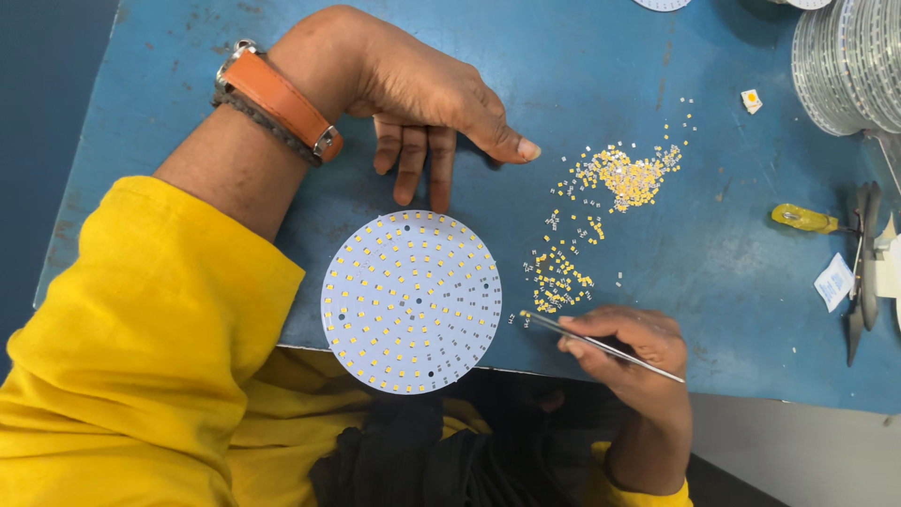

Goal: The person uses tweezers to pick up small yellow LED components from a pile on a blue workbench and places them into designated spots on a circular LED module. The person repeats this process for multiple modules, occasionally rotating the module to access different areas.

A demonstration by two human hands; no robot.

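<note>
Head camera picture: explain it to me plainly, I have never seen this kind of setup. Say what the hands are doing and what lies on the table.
There is no machine here: a person works with bare hands, and the single picture comes from a camera worn on their head, looking down.

The left hand, with an orange strap at the wrist, rests on the blue table; its fingers reach the top edge of a round white board dotted with small yellow squares.

The right hand holds thin metal tweezers, tip pointing left, near the board's right edge.

Between the hands lies a scatter of tiny yellow and white parts. At the far right are a stack of similar round boards and a yellow-handled tool.
</note>
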